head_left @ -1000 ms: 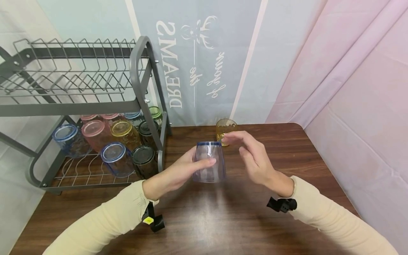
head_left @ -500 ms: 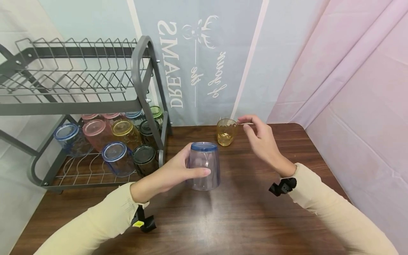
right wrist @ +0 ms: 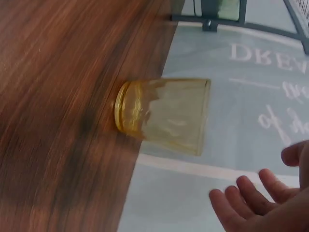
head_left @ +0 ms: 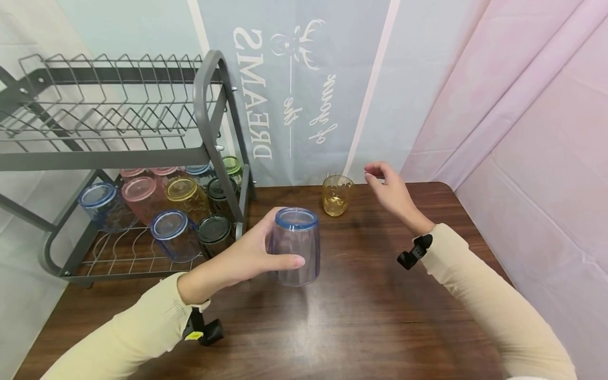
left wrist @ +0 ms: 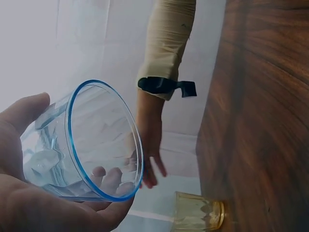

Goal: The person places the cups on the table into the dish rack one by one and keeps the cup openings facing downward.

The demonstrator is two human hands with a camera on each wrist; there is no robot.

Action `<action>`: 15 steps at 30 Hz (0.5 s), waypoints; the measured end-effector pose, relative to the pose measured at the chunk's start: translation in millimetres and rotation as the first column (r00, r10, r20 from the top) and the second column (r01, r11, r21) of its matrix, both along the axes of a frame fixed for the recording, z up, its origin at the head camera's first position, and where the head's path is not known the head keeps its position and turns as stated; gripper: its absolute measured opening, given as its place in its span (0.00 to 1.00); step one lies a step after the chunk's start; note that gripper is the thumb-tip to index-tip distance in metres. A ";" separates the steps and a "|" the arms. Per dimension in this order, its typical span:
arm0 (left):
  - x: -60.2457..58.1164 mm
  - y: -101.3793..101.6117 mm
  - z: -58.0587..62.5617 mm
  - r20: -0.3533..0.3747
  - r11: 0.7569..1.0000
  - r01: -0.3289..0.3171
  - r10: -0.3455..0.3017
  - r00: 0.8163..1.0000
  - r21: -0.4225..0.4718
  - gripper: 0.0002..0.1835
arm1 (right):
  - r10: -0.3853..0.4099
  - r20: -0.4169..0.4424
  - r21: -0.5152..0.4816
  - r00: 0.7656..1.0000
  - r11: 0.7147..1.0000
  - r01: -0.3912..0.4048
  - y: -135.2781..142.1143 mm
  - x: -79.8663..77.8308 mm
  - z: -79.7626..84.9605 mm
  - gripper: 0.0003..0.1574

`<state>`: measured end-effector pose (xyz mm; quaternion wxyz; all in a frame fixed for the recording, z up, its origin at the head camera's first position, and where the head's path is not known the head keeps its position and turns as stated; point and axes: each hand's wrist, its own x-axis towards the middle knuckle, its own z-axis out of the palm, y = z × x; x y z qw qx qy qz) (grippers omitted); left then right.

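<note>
My left hand (head_left: 247,250) grips a clear, blue-tinted drinking glass (head_left: 296,248) in front of me, upside down with its thick blue base on top. In the left wrist view, thumb and fingers wrap round the glass (left wrist: 53,145) and its open mouth faces the table. My right hand (head_left: 391,195) is raised to the right of a yellow glass (head_left: 336,195), its fingers loosely bent with nothing in them. That yellow glass (right wrist: 169,113) stands upright near the table's back edge, apart from the right hand's fingers in the right wrist view.
A grey two-tier dish rack (head_left: 204,153) stands at the left. On its lower shelf sit several upturned glasses, among them a blue one (head_left: 173,235), a dark one (head_left: 215,235) and a pink one (head_left: 142,195). A printed cloth (head_left: 294,105) hangs behind the wooden table (head_left: 361,316).
My left hand has moved a little left and nearer to me with the glass. The right hand has drawn away from that glass, up and to the right, past the yellow glass.
</note>
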<state>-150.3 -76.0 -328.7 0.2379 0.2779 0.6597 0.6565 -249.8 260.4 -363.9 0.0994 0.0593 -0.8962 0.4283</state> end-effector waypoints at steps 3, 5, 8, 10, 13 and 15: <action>0.4 -3.1 1.4 -0.055 1.000 0.014 -0.013 0.998 0.012 0.40 | 0.021 0.096 0.020 0.995 1.000 -0.023 1.3 -8.4 -4.9 0.26; 0.9 -5.9 2.0 -0.087 1.000 0.021 -0.020 0.996 0.011 0.40 | 0.035 0.164 0.028 0.986 0.999 -0.040 0.1 -13.5 -9.3 0.28; 2.7 -10.5 4.5 -0.113 0.999 0.044 -0.044 0.993 0.005 0.41 | 0.047 0.266 0.012 0.963 0.999 -0.053 -2.5 -19.3 -18.2 0.31; 3.3 -13.5 5.4 -0.127 0.998 0.070 -0.069 0.989 0.003 0.41 | 0.050 0.325 -0.027 0.944 0.999 -0.044 -4.1 -22.5 -24.6 0.33; 4.5 -18.5 7.0 -0.144 0.995 0.104 -0.102 0.984 0.008 0.41 | 0.053 0.411 -0.116 0.910 0.993 -0.006 -6.8 -27.1 -33.6 0.36; 4.7 -22.2 7.8 -0.158 0.993 0.115 -0.112 0.981 0.009 0.41 | 0.070 0.462 -0.189 0.884 0.982 0.021 -8.9 -29.9 -38.2 0.38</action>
